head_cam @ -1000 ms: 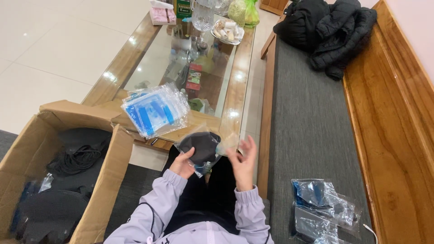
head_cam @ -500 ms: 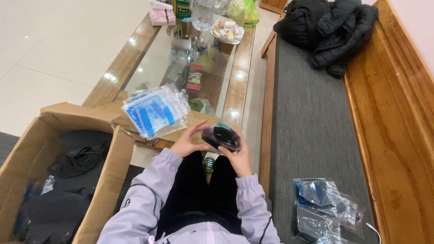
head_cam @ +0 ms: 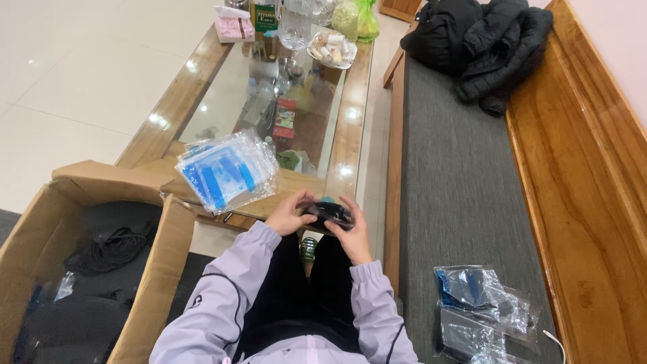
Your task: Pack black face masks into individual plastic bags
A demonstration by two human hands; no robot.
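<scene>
The person is sitting on a grey-cushioned bench point(head_cam: 465, 182), and both hands are gripping a small dark bundled item point(head_cam: 327, 214) above the knees, just in front of the near edge of a glass-topped coffee table point(head_cam: 202, 108). The left hand point(head_cam: 288, 213) is curling around its left side while the right hand point(head_cam: 350, 232) is wrapping its right side. A stack of blue-and-clear plastic bags point(head_cam: 227, 170) is lying on the table corner, beside an open cardboard box point(head_cam: 151, 269).
</scene>
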